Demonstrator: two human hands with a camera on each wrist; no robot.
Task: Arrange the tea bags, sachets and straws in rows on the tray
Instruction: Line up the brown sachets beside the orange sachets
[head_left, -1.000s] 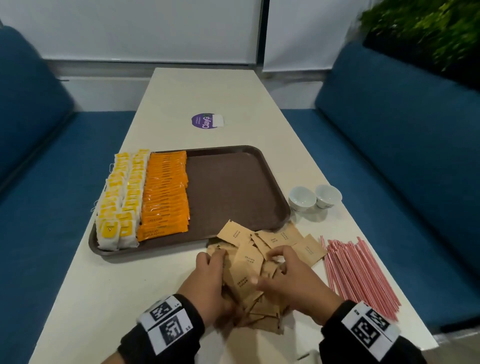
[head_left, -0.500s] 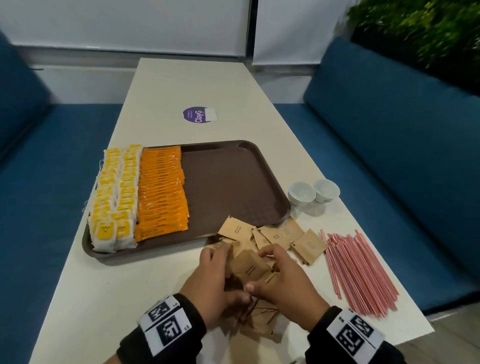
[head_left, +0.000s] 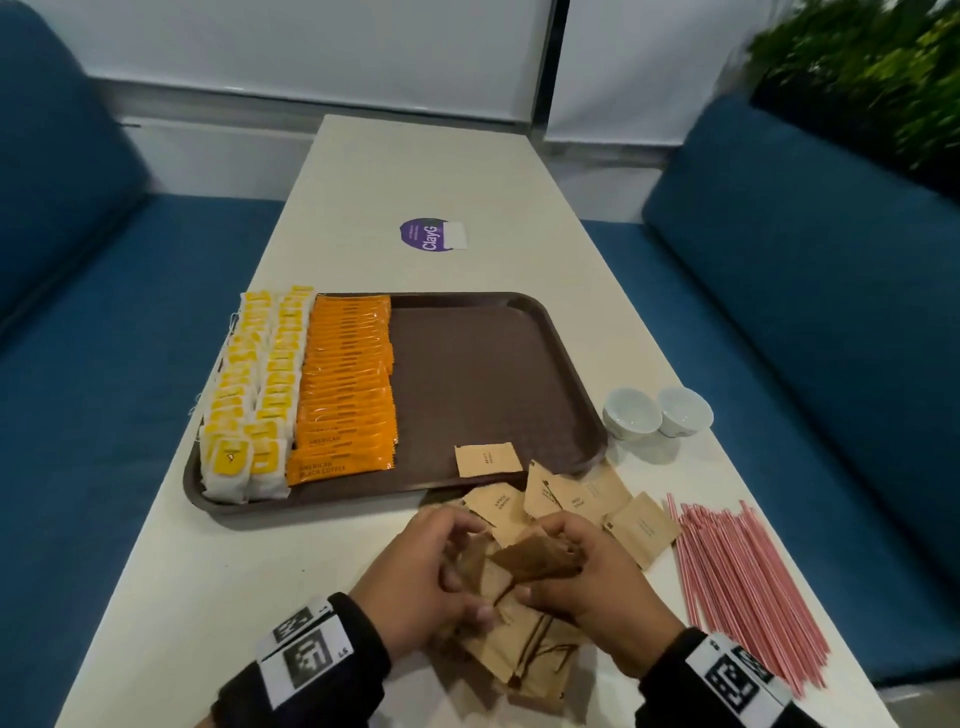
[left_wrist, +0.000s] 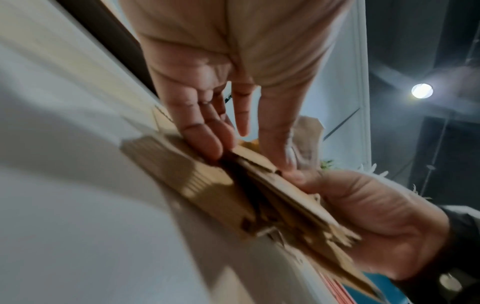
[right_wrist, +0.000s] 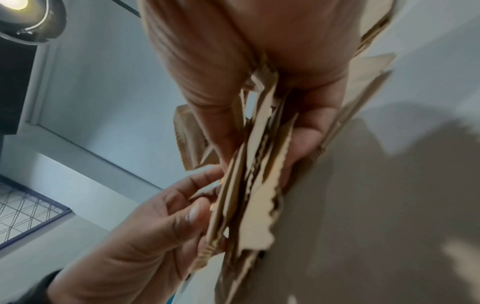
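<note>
Tray (head_left: 493, 374), frame centre: tea bags (head_left: 249, 395) and orange sachets (head_left: 345, 389) in rows at its left. Straws (head_left: 748, 587), lower right. Brown sachets (head_left: 535, 558), bottom centre, gripped as a loose stack by left hand (head_left: 421, 577) and right hand (head_left: 597, 587). Risk: uneven stack slips, scattering.

I see right hand (right_wrist: 259, 72) pinching stack of brown sachets (right_wrist: 249, 185) edge-on; left hand (right_wrist: 145, 236) touching stack's near edge.
</note>
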